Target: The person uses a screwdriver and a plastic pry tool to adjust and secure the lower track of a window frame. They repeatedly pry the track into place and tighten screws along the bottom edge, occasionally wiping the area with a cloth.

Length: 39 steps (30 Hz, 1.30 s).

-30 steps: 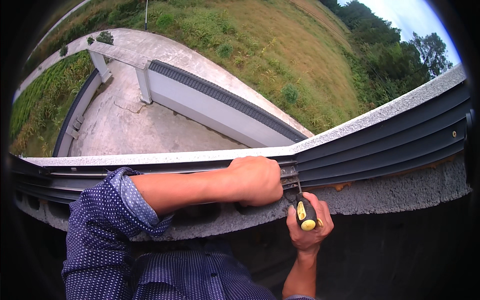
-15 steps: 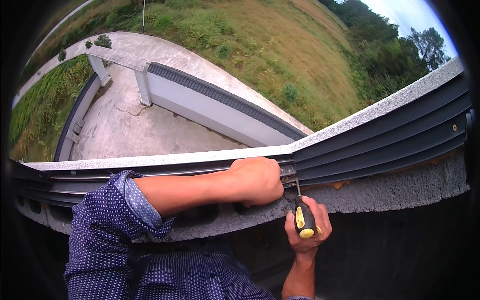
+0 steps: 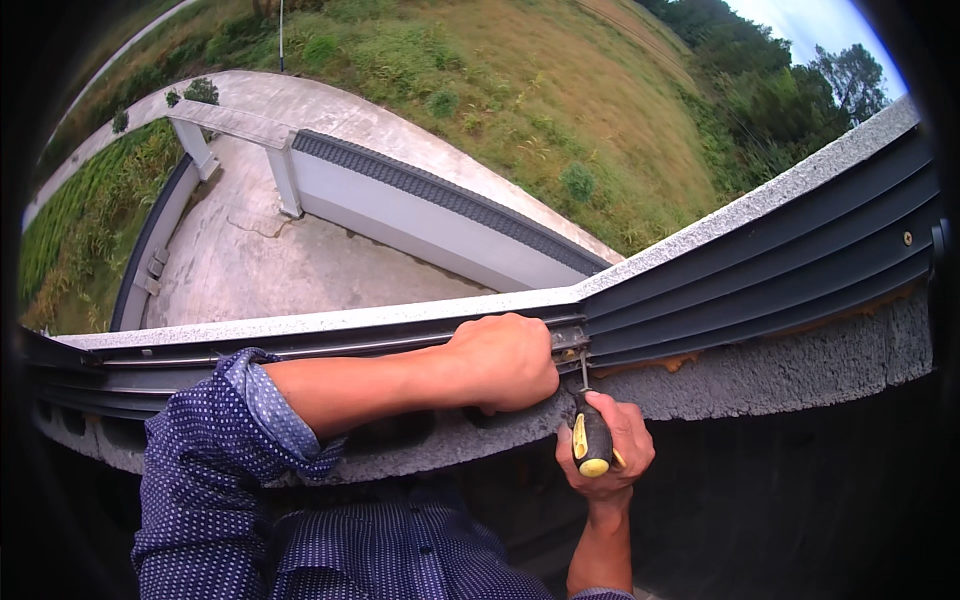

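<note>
In my right hand point(image 3: 625, 440) is a screwdriver point(image 3: 593, 435) with a black and yellow handle, my fingers wrapped round it. Its thin metal shaft points away from me, the tip at the corner of the dark window frame point(image 3: 750, 280). My left hand point(image 3: 505, 362) is closed in a fist over the lower frame track point(image 3: 350, 352), just left of the screwdriver tip. Its fingers are curled underneath, so whatever they grip is hidden. Small metal parts point(image 3: 570, 345) show in the track between the fist and the corner.
Rough grey blockwork point(image 3: 790, 385) with hollows lies under the frame. A speckled white ledge point(image 3: 300, 318) runs along its outer side. Far below are a concrete yard point(image 3: 300, 265), a white wall with dark coping point(image 3: 420, 225) and a grassy slope point(image 3: 560, 110). A screw head point(image 3: 908, 238) sits in the right-hand frame.
The screwdriver and my right hand have shifted slightly left in the picture. My left fist keeps its place on the track, and the whole view has moved a little.
</note>
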Motion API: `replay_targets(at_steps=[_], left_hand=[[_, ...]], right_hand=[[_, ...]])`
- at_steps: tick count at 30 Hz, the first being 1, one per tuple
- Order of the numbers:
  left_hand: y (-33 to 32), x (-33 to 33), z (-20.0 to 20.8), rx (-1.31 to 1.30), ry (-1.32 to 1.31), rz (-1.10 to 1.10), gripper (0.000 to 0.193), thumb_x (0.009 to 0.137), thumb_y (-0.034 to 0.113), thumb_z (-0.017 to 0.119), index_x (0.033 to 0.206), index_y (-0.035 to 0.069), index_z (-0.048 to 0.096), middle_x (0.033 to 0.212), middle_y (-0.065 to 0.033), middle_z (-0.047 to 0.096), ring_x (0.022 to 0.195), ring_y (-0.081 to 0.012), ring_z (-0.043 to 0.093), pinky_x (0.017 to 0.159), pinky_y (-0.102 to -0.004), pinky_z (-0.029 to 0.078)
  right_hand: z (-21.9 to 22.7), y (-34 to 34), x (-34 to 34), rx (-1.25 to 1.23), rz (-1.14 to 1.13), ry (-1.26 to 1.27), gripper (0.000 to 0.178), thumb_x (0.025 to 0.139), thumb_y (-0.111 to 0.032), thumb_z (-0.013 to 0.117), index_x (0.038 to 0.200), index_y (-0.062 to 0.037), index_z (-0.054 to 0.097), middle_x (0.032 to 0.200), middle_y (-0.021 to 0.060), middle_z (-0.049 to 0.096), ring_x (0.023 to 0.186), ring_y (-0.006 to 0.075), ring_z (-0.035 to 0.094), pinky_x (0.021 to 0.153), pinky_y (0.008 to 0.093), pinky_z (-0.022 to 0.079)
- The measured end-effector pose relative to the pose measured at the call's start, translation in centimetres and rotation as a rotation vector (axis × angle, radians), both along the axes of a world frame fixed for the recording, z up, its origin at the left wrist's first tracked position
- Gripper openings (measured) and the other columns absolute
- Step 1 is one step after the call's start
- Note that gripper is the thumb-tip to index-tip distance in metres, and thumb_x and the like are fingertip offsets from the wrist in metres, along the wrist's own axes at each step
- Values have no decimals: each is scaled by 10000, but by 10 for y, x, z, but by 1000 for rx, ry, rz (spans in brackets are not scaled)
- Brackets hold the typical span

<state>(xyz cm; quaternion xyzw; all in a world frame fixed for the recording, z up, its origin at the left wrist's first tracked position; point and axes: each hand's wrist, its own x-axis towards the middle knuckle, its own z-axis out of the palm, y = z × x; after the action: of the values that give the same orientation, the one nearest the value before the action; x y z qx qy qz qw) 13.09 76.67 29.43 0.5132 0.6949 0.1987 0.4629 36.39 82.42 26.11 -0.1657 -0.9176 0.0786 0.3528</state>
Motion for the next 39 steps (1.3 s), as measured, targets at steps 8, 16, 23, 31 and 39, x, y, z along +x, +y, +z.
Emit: replay_targets(at_steps=[8,16,23,31,39], left_hand=[[-4,-5,6,-53,-54,8,331,893,143,544,876,-99,768,705,-220,750,656,-333,781,704,-451,643],[-5,-3,0,-69,-48,22,359,921,167,512,851,-84,760,679,-230,730,637,-342,768,732,-465,640],[-9,-7,11,-77,-94,38,348,906,147,535,898,-127,749,749,-247,753,665,-341,782,721,-463,642],[-4,1,12,-82,-97,47,349,922,151,534,888,-124,747,741,-241,752,643,-337,776,674,-455,645],[3,9,-6,-19,-104,77,404,1017,204,502,812,-71,716,666,-200,720,569,-303,748,642,-447,633]], right_hand=[[-7,4,-1,37,1,-23,505,696,-97,869,1175,-7,733,879,130,697,711,291,695,654,381,584],[-10,1,0,6,6,26,512,709,-137,889,1177,3,734,883,125,714,706,286,704,636,372,591],[-7,-1,6,-24,-34,34,525,703,-122,878,1189,2,723,908,127,720,717,288,702,652,373,598],[-13,4,9,-76,-18,50,525,712,-123,873,1202,-10,722,927,135,722,732,285,706,663,376,595],[-7,9,16,-135,-9,74,532,711,-128,872,1210,-24,722,911,133,711,734,281,706,667,370,593]])
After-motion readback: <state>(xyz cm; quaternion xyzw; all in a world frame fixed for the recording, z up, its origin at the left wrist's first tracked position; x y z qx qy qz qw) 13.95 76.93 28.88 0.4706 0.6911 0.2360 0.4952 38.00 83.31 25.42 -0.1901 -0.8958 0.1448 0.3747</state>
